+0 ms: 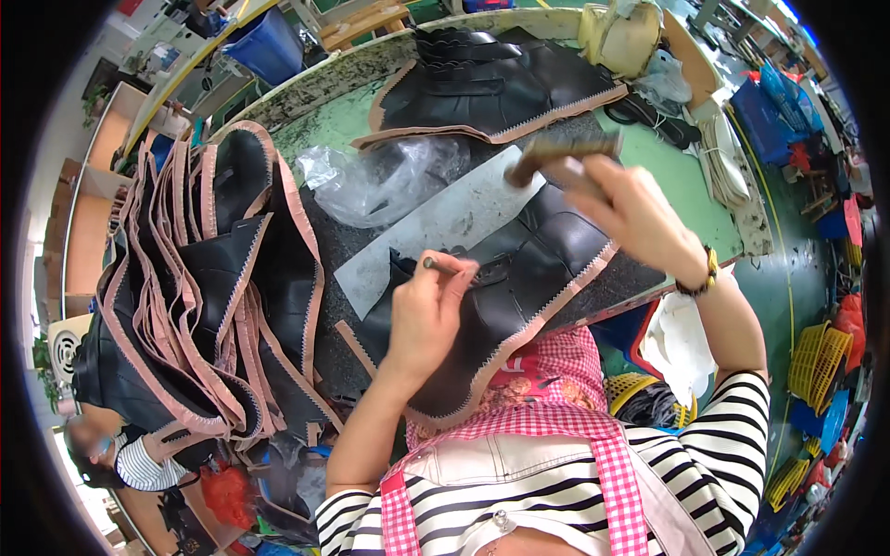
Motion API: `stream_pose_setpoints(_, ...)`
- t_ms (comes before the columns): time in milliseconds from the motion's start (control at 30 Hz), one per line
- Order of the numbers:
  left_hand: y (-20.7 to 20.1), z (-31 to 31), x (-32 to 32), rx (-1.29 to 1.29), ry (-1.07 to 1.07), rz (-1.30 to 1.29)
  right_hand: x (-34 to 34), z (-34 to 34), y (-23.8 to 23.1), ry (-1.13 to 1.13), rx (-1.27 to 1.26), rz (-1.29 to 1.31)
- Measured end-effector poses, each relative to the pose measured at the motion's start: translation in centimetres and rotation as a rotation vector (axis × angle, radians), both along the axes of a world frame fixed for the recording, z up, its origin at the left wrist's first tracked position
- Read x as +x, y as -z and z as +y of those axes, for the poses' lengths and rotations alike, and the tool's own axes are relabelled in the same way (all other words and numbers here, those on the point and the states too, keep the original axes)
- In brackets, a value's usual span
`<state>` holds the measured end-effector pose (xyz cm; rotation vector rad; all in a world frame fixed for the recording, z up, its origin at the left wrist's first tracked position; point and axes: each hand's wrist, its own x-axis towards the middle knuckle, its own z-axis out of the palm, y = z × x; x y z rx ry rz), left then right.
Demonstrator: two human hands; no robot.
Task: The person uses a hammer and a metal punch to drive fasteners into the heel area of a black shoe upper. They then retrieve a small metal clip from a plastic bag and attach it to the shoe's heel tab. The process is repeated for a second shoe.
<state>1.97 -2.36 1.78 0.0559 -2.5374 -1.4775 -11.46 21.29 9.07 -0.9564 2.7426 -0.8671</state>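
Observation:
My left hand [426, 310] grips a thin metal punch [443, 267] and holds its tip against a black leather shoe upper with a pink zigzag edge [519, 278] that lies on the table in front of me. My right hand [630, 218] is raised above that piece and is closed around the handle of a hammer [556, 153], whose head is blurred. Under the leather lies a pale grey strip [436, 227] on a dark pad.
A tall heap of the same black uppers with pink edges [213, 287] fills the left. Another stack [482, 88] sits at the far side of the green table [686, 185]. Crumpled clear plastic [380, 181] lies between them. A person [120, 459] sits at lower left.

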Motion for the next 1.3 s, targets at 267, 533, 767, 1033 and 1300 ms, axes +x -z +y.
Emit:
stream_pose_setpoints(267,-5.5,-3.1,1.6,-0.849,0.367,0.076,-10.6,-9.9,6.2,-0.074,-0.078,0.168)
stream_pose_setpoints(533,-36.1,-11.4,13.6,-1.125,-0.439,0.057,-13.8,-9.9,8.9,0.135,-0.34,0.152)
stream_pose_setpoints(767,-28.3,-35.4,13.0,-0.805,-0.578,-0.486,-9.1,-7.7,1.8,0.094,-0.548,0.221)
stream_pose_setpoints(1033,-24.4,-23.0,12.5,-0.669,-0.795,0.492,10.0,-3.0,2.4,-0.459,0.011,0.278)
stream_pose_setpoints(1300,-7.4,-3.1,3.3,0.157,0.043,-0.137,12.9,-3.8,2.0,-0.536,-0.054,-0.303)
